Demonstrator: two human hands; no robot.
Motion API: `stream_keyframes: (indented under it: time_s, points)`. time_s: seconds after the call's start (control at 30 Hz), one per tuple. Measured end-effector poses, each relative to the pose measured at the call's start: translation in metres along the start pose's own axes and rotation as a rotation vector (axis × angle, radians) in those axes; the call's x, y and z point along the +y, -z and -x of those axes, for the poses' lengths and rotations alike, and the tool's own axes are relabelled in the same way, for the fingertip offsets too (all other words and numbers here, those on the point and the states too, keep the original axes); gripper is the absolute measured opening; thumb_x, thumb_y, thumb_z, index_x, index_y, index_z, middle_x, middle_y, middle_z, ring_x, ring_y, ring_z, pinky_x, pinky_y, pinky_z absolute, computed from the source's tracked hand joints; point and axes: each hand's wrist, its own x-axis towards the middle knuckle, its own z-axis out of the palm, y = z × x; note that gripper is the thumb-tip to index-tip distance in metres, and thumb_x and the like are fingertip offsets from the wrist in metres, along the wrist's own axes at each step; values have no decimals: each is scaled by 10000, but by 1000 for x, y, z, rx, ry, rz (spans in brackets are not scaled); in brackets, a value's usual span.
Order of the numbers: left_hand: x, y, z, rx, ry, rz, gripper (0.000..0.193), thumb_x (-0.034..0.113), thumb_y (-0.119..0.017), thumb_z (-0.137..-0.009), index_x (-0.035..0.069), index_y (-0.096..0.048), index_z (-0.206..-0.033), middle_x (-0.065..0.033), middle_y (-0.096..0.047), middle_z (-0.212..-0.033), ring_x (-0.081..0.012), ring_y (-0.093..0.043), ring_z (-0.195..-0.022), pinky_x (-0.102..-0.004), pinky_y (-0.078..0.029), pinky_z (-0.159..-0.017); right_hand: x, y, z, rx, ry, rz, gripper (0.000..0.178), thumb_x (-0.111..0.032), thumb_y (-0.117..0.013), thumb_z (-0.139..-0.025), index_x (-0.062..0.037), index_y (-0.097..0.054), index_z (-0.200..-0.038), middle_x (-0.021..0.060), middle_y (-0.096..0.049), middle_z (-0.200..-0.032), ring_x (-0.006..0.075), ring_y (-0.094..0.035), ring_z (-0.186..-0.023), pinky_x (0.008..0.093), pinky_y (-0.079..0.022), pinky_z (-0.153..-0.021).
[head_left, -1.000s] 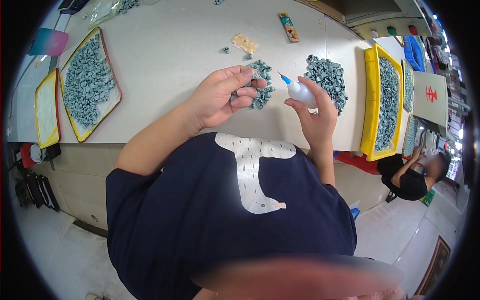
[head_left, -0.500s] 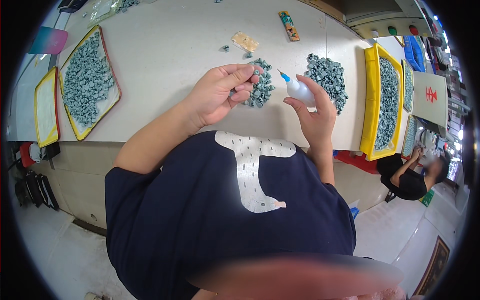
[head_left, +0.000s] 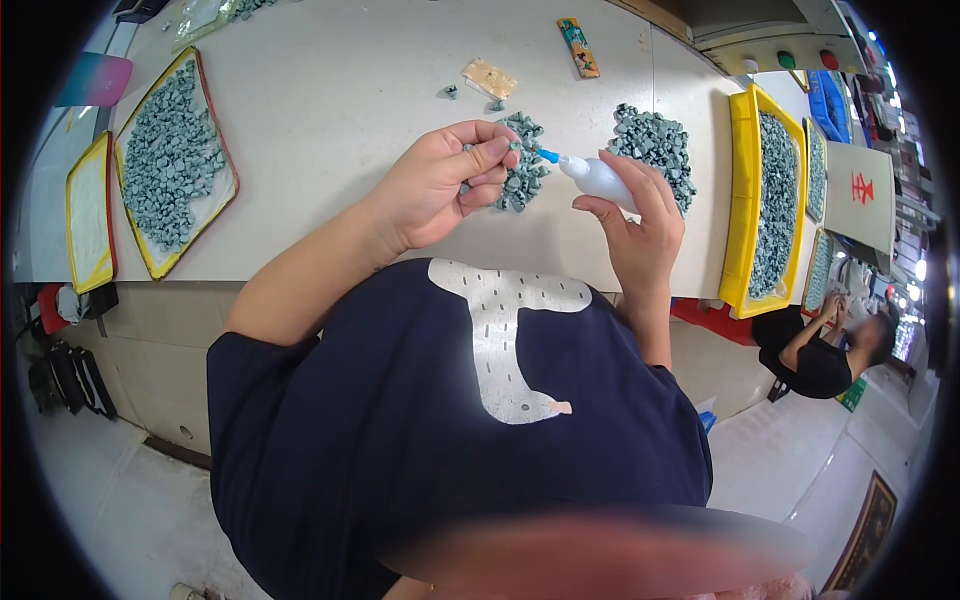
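Observation:
My left hand (head_left: 445,185) is closed, thumb and forefinger pinching a small grey-green part (head_left: 514,147); most of that part is hidden by the fingers. In my right hand (head_left: 648,212) lies a white squeeze bottle (head_left: 592,178) with a blue needle tip (head_left: 548,156). The bottle is tilted so that its tip points left, at the part or very close to it; whether they touch I cannot tell. Beneath and just beyond my left fingers sits a pile of the same small parts (head_left: 524,185). A second, darker pile (head_left: 655,145) lies beyond my right hand.
At the left, a yellow-and-red rimmed tray (head_left: 222,130) holds many parts, beside an unfilled-looking tray (head_left: 92,215). A yellow bin (head_left: 740,210) of parts stands right. A beige piece (head_left: 490,78) and a colourful packet (head_left: 578,48) lie farther back. Another person (head_left: 825,350) sits far right.
My right hand has tipped the bottle over toward the left, bringing its blue tip up against or close to my left fingertips. The left hand has stayed nearly still.

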Motion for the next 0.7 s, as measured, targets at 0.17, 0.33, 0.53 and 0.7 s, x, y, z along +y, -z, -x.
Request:
stream_keyframes:
  time_s: [0.17,0.33,0.53,0.7]
  points:
    - [-1,0,1,-7,19,2,167,101,-545,-957,2,-529,-1091,-35,-575,-899,-62,-349,-603,-189,-300,-512,-4,9,-4,13,74,114,465,-230,-813,-612,-114,-681,-1043,35,-656,-935,204,-593,-823,332,-390,-744]
    - [1,-1,0,31,43,5,185,105,-550,-956,-6,-533,-1102,-29,-576,-898,-56,-355,-603,-184,-301,-510,-9,15,-7,9,105,210,408,-220,-797,-618,-139,-699,-1005,-2,-648,-893,176,-584,-809,330,-374,-764]
    - [0,0,0,42,49,7,192,119,-554,-956,-17,-547,-1091,-16,-575,-897,-47,-355,-601,-180,-298,-507,-13,16,-11,10,144,268,372,-205,-788,-619,-155,-712,-980,-37,-640,-869,164,-574,-812,327,-372,-765]
    - [0,0,0,23,44,4,201,148,-539,-967,-25,-559,-1068,1,-565,-868,-41,-333,-586,-177,-289,-509,-14,15,-13,33,159,306,371,-208,-786,-616,-169,-714,-978,-44,-632,-857,161,-568,-825,325,-368,-775]
